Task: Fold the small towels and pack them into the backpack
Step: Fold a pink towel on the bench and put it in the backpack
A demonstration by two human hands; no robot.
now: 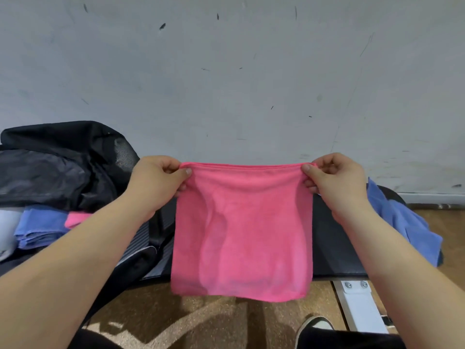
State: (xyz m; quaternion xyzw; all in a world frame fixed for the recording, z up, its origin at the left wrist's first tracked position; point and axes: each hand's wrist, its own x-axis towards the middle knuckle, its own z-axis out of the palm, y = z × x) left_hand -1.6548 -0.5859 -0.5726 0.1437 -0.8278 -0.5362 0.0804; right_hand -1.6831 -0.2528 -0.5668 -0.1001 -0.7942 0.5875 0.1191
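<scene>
Both hands pinch the top edge of the pink towel (241, 235). The left hand (157, 182) holds the upper left corner, thumb on the near face and curled fingers behind the cloth. The right hand (334, 180) holds the upper right corner in the same way. Each grip is closed narrow on the fabric, with no gap between thumb and fingers.

In the head view, both forearms reach forward and the towel hangs in the air, pulled fairly taut between the hands, above the front edge of the bench (337, 238). It hangs as a rough square. Several hem lines run together along its top edge, so it looks doubled over. A darker shape shows through the middle, and long soft creases run downward. Its bottom edge hangs past the front edge of the bench, over the floor (201, 321).

The black backpack (57, 167) lies slumped on the left end of the bench, a mesh panel showing on its side. Just in front of it sit the blue folded towels (37, 227), with a folded pink towel (75, 220) touching their right side. A loose blue towel (402, 222) lies crumpled at the right end, draping over the edge.
</scene>
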